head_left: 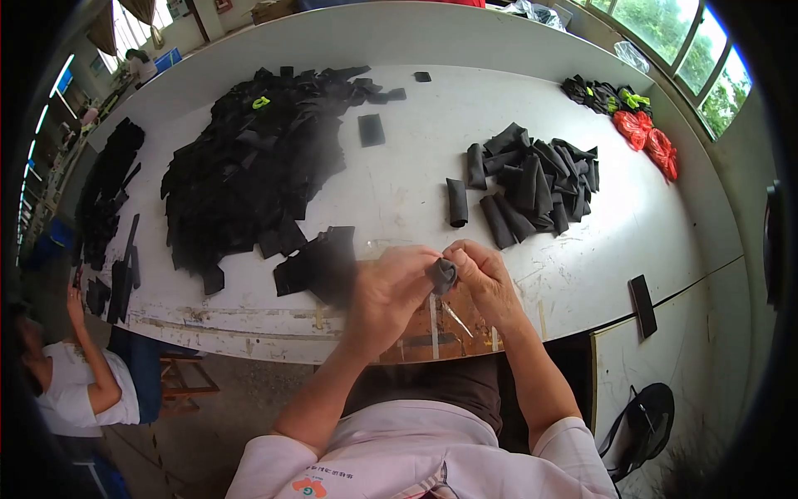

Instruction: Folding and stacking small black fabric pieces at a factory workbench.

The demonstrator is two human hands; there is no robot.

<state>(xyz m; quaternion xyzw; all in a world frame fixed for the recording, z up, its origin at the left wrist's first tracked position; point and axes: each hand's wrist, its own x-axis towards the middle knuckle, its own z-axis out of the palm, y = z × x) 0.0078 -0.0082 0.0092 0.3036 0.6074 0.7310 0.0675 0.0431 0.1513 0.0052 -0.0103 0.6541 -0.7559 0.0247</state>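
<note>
Near the table's front edge, both hands grip a dark grey fabric tube (444, 275) whose open end faces me. My left hand (391, 291) has its fingers closed on the tube's left side. From the right, my right hand (483, 279) pinches the tube's rim with thumb and fingers. Below them a thin pale metal tool (457, 319), its kind not clear, lies on the brown worn patch of the table. Several flat black fabric pieces (320, 264) lie just left of my left hand. A heap of rolled black fabric tubes (536, 183) lies beyond my right hand.
A large pile of black fabric pieces (249, 166) covers the left of the white table (399, 191). Red plastic bags (648, 141) lie at the far right. A raised board (374, 41) bounds the back. At left sits another person (87, 374); a black bag (647, 428) is at lower right.
</note>
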